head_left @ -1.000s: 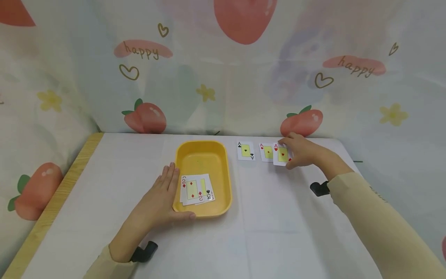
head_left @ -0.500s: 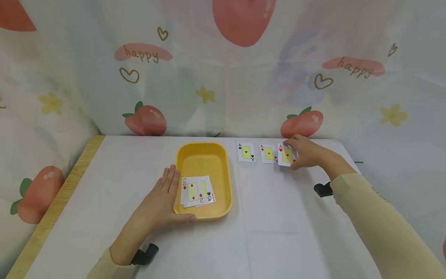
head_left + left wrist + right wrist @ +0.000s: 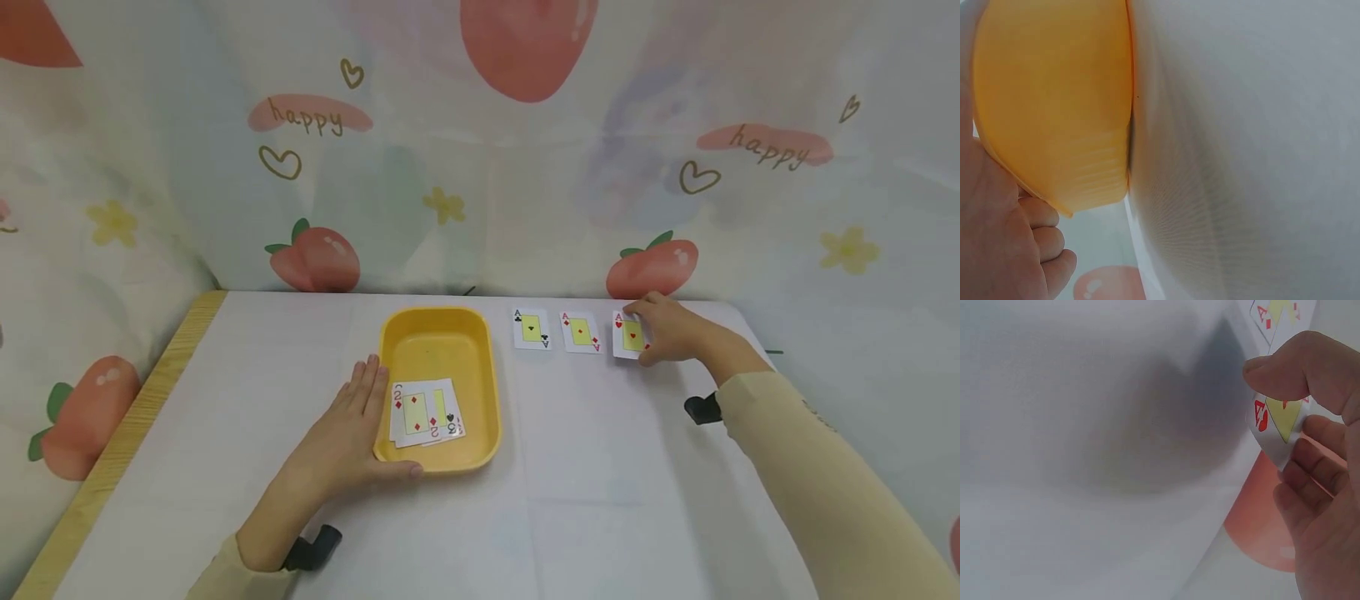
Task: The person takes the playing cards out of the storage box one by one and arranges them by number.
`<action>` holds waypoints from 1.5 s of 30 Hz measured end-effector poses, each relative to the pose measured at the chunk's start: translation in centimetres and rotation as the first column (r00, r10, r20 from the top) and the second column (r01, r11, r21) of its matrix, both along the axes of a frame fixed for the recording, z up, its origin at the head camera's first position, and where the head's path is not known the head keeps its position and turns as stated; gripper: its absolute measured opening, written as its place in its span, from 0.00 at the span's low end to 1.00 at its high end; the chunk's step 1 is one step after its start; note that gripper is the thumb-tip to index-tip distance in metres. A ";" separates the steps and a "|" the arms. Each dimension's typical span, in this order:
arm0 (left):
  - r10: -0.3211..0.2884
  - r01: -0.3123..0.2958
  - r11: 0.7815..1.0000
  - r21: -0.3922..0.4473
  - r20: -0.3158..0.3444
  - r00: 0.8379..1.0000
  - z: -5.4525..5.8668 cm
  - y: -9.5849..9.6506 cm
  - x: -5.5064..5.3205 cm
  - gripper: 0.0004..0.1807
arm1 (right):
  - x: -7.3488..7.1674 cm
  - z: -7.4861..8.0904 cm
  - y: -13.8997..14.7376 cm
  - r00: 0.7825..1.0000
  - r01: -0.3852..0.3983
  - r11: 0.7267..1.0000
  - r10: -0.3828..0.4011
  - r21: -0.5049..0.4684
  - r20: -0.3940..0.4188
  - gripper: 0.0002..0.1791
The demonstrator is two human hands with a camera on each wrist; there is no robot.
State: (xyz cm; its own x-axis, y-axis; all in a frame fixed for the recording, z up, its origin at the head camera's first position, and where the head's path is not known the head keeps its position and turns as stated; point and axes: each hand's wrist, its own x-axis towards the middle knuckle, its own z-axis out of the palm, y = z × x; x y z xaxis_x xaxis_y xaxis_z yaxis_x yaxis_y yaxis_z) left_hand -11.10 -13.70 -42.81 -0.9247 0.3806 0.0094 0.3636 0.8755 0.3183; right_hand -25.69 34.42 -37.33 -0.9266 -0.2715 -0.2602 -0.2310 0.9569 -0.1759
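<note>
My right hand (image 3: 671, 329) pinches the ace of hearts (image 3: 628, 336) by its edges at the back right of the table. In the right wrist view, the thumb (image 3: 1279, 374) crosses the card's face and the fingers lie on its far side. The ace of clubs (image 3: 532, 330) and ace of diamonds (image 3: 581, 332) lie face up in a row to its left. My left hand (image 3: 337, 437) rests along the yellow tray (image 3: 431, 346), straight fingers at its left rim and thumb at the front edge. Overlapping cards (image 3: 415, 414), a two of diamonds on top, lie inside the tray.
A white cloth (image 3: 592, 475) covers the table, with a strip of bare wood (image 3: 112, 442) along the left edge. Behind stands a printed curtain (image 3: 517, 217) with peaches, flowers and lettering, close to the table's back edge.
My right hand has moved the ace of hearts rightward, off the ace of diamonds it overlapped, leaving a gap between them. The left hand and tray have stayed put.
</note>
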 end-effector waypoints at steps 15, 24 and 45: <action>-0.007 0.007 1.000 -0.008 0.002 1.000 0.0 0.0 -0.1 0.78 | -0.9 -1.7 1.6 0.999 0.026 1.000 -0.026 0.002 0.027 0.46; 0.009 -0.009 1.000 -0.009 0.009 1.000 0.0 0.1 0.0 0.79 | -1.2 -1.7 1.4 0.999 0.036 0.999 -0.037 0.016 0.037 0.46; 0.003 -0.003 1.000 0.001 -0.002 1.000 0.2 0.0 0.1 0.78 | -2.5 -3.5 2.2 1.000 0.021 0.999 -0.022 0.045 0.022 0.49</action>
